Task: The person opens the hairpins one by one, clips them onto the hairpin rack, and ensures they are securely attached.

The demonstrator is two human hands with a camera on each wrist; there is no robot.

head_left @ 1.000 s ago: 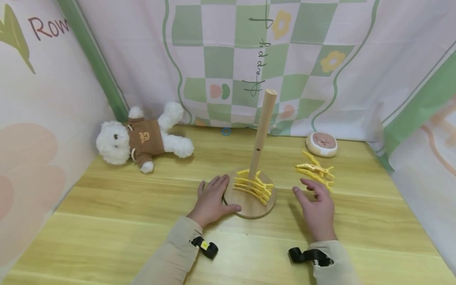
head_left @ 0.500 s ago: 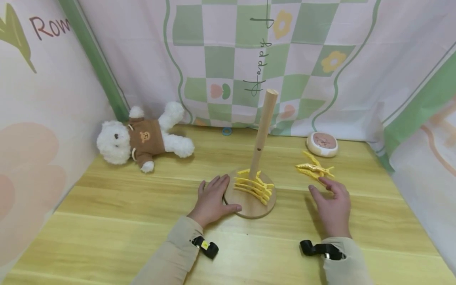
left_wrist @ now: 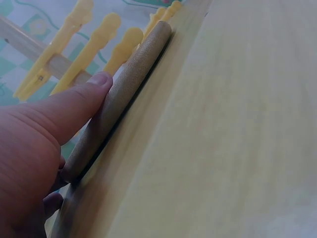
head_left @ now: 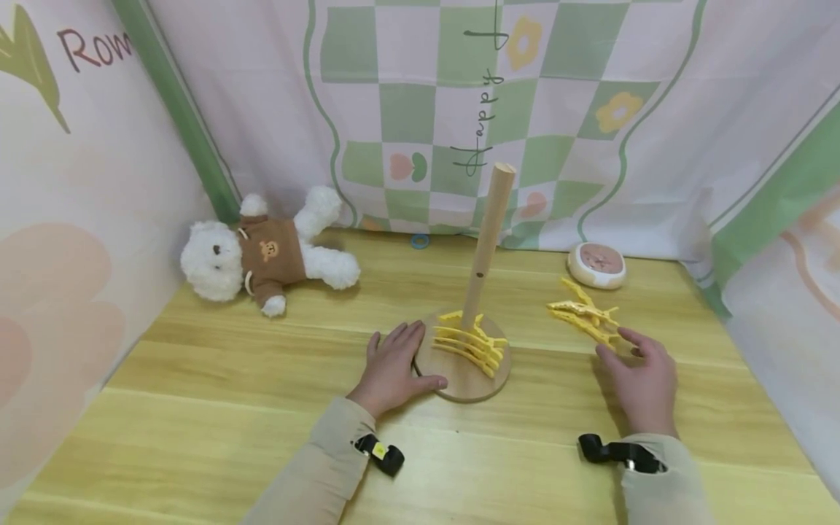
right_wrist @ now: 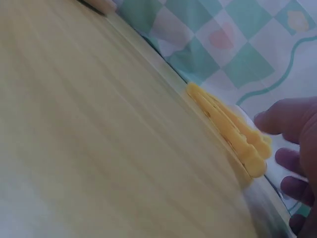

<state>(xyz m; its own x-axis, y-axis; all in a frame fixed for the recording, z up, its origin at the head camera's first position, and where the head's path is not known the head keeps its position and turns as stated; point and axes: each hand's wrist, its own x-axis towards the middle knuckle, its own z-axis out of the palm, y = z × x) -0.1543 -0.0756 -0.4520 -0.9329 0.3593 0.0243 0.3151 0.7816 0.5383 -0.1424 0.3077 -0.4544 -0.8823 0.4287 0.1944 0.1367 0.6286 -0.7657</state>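
My left hand (head_left: 390,372) rests at the left edge of a round wooden base (head_left: 462,388), fingers fairly straight, thumb on the rim. From this base rises an upright wooden post (head_left: 488,233). Several yellow hair clips (head_left: 467,351) sit at its foot, overlapping the post in the head view. On the right, two or three loose yellow hair clips (head_left: 580,310) lie on the table. My right hand (head_left: 646,390) is beside their near end, thumb and index finger apart. In the right wrist view, a yellow hair clip (right_wrist: 230,131) appears just beyond the fingertips (right_wrist: 265,121).
A white plush bear (head_left: 272,251) in a brown top lies at the back left. Behind the loose clips stands a small white and pink device (head_left: 597,265). A blue ring (head_left: 420,240) lies near the printed curtain (head_left: 407,113) at the table's back edge.
My right hand has moved to the right, from the left side of the loose clips to their near right end. My left hand has stayed on the base.
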